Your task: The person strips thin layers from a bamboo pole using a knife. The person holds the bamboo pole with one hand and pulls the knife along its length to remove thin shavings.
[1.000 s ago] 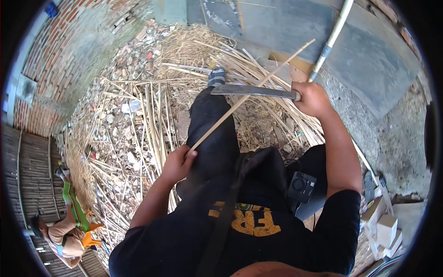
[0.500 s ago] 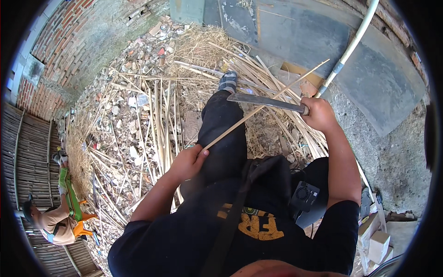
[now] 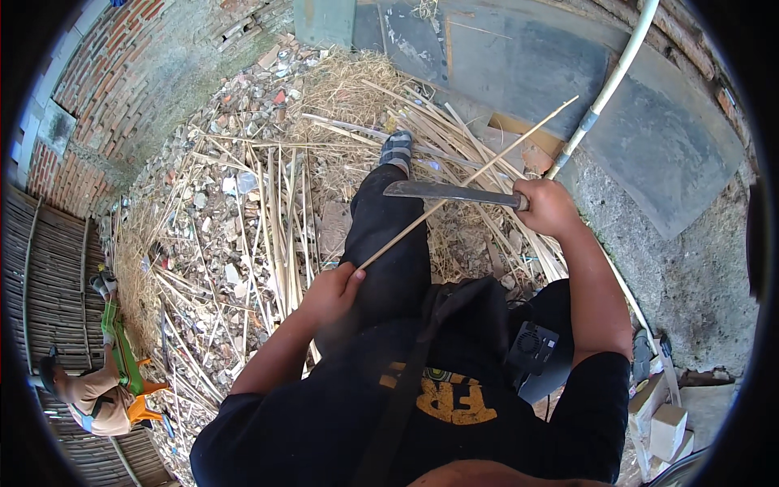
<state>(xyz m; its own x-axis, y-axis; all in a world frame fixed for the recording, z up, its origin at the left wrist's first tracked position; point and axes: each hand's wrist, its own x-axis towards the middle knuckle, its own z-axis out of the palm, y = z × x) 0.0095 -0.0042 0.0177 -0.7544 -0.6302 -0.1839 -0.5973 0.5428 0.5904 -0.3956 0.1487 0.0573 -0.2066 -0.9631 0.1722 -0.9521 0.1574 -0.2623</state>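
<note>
My left hand (image 3: pixel 331 294) grips the near end of a thin bamboo strip (image 3: pixel 507 152), which slants away from me up to the right. In my right hand (image 3: pixel 548 208) is the handle of a machete (image 3: pixel 458 192). Its long grey blade points left and crosses the strip around the strip's middle, over my outstretched leg (image 3: pixel 388 219). Whether the blade touches the strip or only passes above it, I cannot tell. The strip's far end sticks out free beyond the blade.
Long split bamboo strips (image 3: pixel 276 219) lie over stony, littered ground, with more by my foot. Grey panels (image 3: pixel 527 65) and a pale pipe (image 3: pixel 613 81) lean at the wall. On the left, another person (image 3: pixel 101 394) sits on an orange chair (image 3: pixel 146 402).
My right hand and the machete have moved left and a little down toward me, so the blade crosses the strip nearer my left hand. My left hand stays nearly in place.
</note>
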